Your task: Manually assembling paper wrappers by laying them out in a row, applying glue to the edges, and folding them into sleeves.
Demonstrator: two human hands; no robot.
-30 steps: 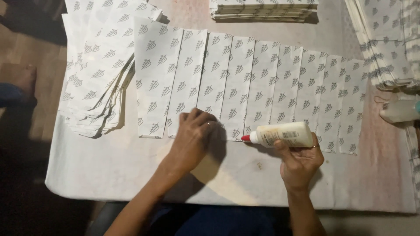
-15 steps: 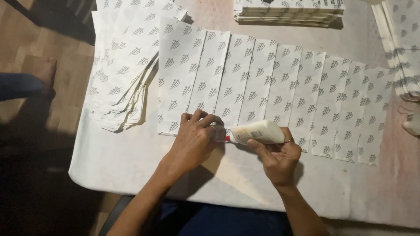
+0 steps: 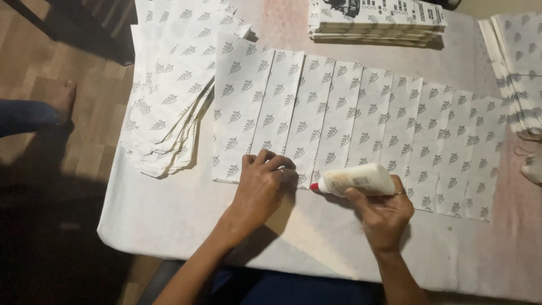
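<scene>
Head view | left hand point(image 3: 261, 189) flat, pinning overlapped white leaf-printed sheets point(image 3: 361, 124) on worktop point(image 3: 169, 220) | right hand point(image 3: 385, 212) grip closed around white glue bottle point(image 3: 355, 181), red tip at sheet edge | printed stack point(image 3: 375, 20) far edge

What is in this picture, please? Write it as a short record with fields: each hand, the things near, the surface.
left hand: presses flat on the near edge of the fanned paper sheets
right hand: holds a white glue bottle, red tip at the sheets' edge
sheets: white, leaf pattern, overlapping in a row
loose pile: same paper, at left
stack: printed, far edge
surface: table with pale cover
</scene>
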